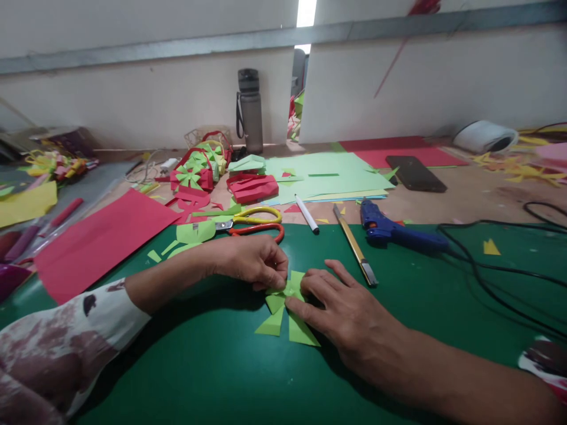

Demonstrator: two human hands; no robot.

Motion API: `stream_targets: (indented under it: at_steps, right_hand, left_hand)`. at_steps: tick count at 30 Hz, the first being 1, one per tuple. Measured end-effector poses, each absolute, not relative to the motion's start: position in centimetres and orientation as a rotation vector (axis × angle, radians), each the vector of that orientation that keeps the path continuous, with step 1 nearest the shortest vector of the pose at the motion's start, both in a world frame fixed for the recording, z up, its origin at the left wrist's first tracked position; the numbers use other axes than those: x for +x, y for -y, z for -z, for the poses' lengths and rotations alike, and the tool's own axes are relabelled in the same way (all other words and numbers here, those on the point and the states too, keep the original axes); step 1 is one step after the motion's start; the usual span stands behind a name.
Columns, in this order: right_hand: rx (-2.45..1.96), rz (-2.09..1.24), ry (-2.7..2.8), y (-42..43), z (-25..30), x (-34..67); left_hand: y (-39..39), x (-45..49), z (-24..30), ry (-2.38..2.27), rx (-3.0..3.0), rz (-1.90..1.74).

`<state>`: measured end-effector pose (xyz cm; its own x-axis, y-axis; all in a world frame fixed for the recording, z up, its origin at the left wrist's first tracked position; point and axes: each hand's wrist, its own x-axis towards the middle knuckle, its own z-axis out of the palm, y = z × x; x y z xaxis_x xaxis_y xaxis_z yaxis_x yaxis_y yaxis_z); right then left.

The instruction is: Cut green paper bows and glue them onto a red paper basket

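A light green paper bow [305,332] with loops and two cut tails lies on the green mat [212,366] in front of me. My left hand [261,262] is closed in a pinch at the bow's upper left edge, thumb against bent fingers. From the right, my right hand [345,310] holds the bow against the mat, its thumb near the centre and its bent fingers on the right loop. Part of the bow is hidden beneath my fingers. Behind my left wrist lie scissors [257,223] with a yellow and a red handle, beside green paper scraps [195,232].
Beyond my hands lie a white marker [306,213], a yellow utility knife [354,245] and a blue glue gun [398,231] with a trailing black cord [476,260]. Red paper [110,239], green sheets [328,174], a phone [415,173] and a bottle [252,115] stand farther out.
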<state>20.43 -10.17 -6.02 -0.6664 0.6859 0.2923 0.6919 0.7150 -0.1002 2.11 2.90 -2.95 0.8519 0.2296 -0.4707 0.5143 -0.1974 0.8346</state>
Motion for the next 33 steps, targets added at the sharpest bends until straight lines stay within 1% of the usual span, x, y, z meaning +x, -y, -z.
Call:
stream_targets:
  at_steps: [5, 13, 33]
  right_hand:
    - [-1.108, -0.018, 2.635, 10.1, 5.9, 20.3]
    - [-1.069, 0.075, 2.626, 10.1, 6.2, 20.5]
    - [-1.053, 0.060, 2.620, 10.0, 6.3, 20.5]
  left_hand:
    - [-2.2, 2.5, 2.8, -0.684, 1.915, 0.280]
    - [-1.5, 2.8, 2.3, -0.762, 1.989, 0.234]
    - [-1.3, 3.1, 2.1, -0.752, 2.108, 0.255]
